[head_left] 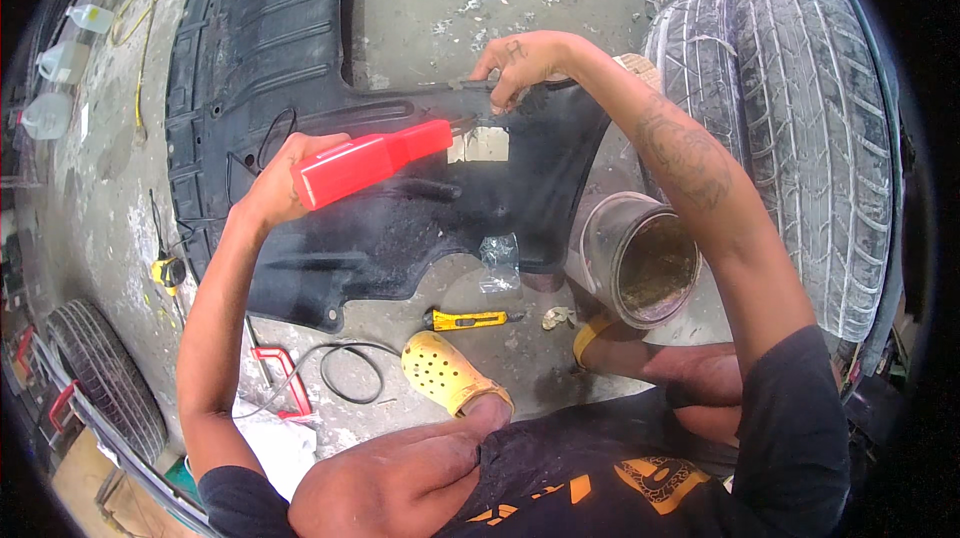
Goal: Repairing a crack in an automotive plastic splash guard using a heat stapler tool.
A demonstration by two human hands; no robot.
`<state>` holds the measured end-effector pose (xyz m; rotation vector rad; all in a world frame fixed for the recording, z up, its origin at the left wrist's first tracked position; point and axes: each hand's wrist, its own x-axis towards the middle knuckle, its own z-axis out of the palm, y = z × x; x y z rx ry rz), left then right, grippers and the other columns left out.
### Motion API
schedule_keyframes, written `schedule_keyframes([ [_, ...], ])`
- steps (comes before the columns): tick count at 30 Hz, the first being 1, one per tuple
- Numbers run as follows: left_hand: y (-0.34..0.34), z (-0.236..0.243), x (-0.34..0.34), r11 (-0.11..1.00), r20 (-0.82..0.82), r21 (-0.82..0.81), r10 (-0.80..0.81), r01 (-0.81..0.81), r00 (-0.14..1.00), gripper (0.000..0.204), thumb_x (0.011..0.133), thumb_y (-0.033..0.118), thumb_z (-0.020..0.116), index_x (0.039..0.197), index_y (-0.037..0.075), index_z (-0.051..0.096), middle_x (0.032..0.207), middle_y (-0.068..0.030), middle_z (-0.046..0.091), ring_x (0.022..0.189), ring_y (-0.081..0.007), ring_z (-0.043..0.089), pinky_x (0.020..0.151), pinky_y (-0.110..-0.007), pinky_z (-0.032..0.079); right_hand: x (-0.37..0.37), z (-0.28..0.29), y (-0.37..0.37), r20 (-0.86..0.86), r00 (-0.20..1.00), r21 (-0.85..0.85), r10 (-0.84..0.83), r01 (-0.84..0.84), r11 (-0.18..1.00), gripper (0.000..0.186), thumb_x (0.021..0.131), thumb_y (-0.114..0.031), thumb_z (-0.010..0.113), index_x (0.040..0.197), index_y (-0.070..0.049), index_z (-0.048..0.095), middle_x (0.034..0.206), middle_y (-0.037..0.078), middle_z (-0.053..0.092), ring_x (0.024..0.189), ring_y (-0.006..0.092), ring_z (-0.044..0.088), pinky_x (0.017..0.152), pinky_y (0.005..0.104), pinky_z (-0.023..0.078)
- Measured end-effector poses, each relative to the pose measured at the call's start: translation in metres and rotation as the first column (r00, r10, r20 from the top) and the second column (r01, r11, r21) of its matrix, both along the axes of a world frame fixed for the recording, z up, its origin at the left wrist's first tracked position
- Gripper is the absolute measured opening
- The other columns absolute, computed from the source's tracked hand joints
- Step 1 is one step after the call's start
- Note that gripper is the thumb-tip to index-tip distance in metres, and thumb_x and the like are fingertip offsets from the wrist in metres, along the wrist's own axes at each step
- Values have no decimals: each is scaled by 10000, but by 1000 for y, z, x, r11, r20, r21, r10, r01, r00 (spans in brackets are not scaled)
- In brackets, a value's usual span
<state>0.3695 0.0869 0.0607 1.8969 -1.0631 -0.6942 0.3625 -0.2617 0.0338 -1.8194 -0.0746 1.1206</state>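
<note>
My left hand (pixel 272 183) is closed around the grip of a red gun-shaped tool (pixel 375 160), its narrow metal tip pointing right toward my right hand. A dark cord trails near that hand. Beneath lies a large black moulded plastic panel (pixel 270 268) on the floor. My right hand (pixel 535 60) bends over the panel's upper edge, thumb and fingers pinching it just beyond the tool's tip. A beige patch (pixel 487 144) sits on the panel beside the tip. Lower down, a clear plastic bag (pixel 500 263) lies at the panel's near edge.
A yellow utility knife (pixel 470 320) lies near my yellow clog (pixel 440 368). To the right stand a dirty bucket (pixel 610 248) and large tyres (pixel 815 128). On the left are a red-handled saw (pixel 290 383), a yellow-and-black tool (pixel 168 272), another tyre (pixel 105 378) and plastic jugs (pixel 62 63).
</note>
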Motion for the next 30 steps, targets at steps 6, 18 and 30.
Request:
schedule_keyframes([
  [6, 11, -21, 8, 998, 69, 49, -49, 45, 996, 228, 788, 123, 666, 924, -41, 585, 834, -189, 626, 732, -303, 615, 724, -349, 477, 2, 0, 3, 15, 1000, -12, 28, -28, 1000, 245, 725, -14, 687, 966, 13, 725, 750, 39, 671, 679, 107, 620, 656, 257, 509],
  [18, 9, -9, -1, 995, 68, 91, 32, -38, 997, 360, 805, 145, 672, 1101, -55, 627, 997, -219, 683, 922, -305, 673, 847, -334, 491, 0, 0, 1, 20, 1000, -20, 23, -23, 1000, 255, 732, -27, 695, 982, 12, 726, 771, 40, 677, 692, 104, 624, 664, 253, 516],
  [30, 7, -12, 7, 995, 20, 95, -40, 38, 999, 279, 812, 145, 651, 1008, -51, 619, 879, -213, 659, 782, -336, 631, 777, -333, 489, 1, 2, 0, 43, 996, -27, 73, -72, 997, 255, 732, -34, 700, 979, 22, 719, 782, 47, 687, 698, 113, 636, 677, 260, 527],
])
